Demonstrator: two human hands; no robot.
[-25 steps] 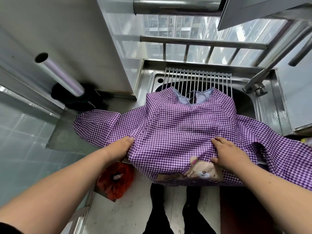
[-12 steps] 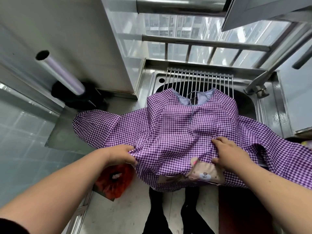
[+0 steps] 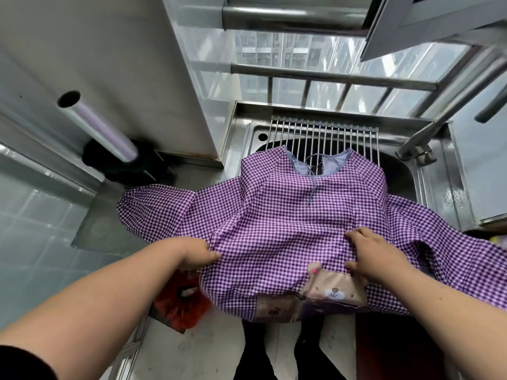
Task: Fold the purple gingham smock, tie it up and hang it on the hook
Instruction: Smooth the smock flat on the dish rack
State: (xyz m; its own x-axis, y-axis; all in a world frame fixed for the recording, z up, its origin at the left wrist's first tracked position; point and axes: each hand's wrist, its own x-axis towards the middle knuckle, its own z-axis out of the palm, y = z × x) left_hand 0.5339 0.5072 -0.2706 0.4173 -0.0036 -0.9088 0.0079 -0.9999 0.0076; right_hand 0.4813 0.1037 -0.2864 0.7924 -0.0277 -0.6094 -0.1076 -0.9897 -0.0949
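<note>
Both bare forearms reach forward from the lower corners, converging toward the middle. The left hand [image 3: 196, 253] is turned palm down, its fingers curled and pinching a fold of the smock [image 3: 288, 215] at its left side. The right hand [image 3: 370, 255] lies on top of the cloth, fingers bent and spread, thumb tucked along the near edge, gripping it.

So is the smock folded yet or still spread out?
Still spread out. The smock lies flat over the sink with both sleeves out sideways; the left hand and right hand grip its lower body.
</note>
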